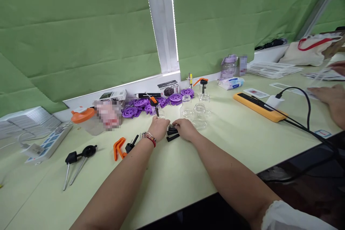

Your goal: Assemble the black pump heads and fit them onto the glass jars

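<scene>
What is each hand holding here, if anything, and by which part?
It cannot be told for sure. Both the left hand and the right hand rest fingers-down on small black plastic pieces on the pale green table; any grasp is hidden.

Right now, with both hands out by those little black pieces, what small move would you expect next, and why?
Probably closing the fingers on one of the small black pieces and lifting it. Both the left hand and the right hand rest on the table right at them, and the clear glass bottles stand just behind.
</scene>
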`<state>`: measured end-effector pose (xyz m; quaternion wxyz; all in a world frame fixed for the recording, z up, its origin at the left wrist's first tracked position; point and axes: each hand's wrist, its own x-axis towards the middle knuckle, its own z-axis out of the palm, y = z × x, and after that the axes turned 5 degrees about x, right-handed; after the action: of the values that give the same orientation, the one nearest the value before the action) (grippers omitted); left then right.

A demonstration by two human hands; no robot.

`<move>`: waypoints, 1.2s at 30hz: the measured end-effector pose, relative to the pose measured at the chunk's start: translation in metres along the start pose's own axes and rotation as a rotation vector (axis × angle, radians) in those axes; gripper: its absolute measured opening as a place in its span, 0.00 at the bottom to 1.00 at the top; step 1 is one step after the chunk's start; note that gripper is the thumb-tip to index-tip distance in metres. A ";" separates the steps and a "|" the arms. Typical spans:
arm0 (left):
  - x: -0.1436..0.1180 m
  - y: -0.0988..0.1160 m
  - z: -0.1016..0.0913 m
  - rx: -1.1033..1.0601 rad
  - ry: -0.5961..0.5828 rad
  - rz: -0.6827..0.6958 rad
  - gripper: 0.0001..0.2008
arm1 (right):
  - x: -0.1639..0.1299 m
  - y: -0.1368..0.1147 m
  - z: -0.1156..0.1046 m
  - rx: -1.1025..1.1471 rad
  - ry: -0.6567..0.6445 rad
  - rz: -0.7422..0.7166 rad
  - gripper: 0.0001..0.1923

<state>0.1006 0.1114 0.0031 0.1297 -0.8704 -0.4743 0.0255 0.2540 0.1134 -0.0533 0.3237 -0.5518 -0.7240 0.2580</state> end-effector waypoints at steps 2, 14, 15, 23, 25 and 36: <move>0.002 -0.001 0.000 0.007 0.008 0.010 0.14 | 0.001 0.001 0.000 -0.001 -0.007 -0.006 0.14; 0.006 -0.004 0.001 -0.016 0.066 0.085 0.14 | 0.000 -0.001 -0.002 -0.015 -0.030 -0.012 0.13; 0.006 -0.004 0.001 -0.022 0.071 0.086 0.14 | 0.000 -0.001 -0.002 -0.009 -0.030 -0.010 0.13; 0.008 -0.010 0.003 -0.201 0.106 -0.107 0.17 | -0.002 -0.004 -0.004 0.014 -0.033 0.014 0.13; 0.010 -0.011 0.005 -0.226 0.126 -0.182 0.17 | -0.002 -0.003 -0.004 0.034 -0.031 0.026 0.14; 0.030 0.003 0.023 -0.418 0.107 -0.307 0.15 | 0.002 0.004 -0.003 0.239 0.072 0.128 0.20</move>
<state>0.1161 0.1397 -0.0173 -0.0256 -0.7963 -0.5882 -0.1391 0.2584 0.1164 -0.0543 0.3958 -0.5632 -0.6395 0.3423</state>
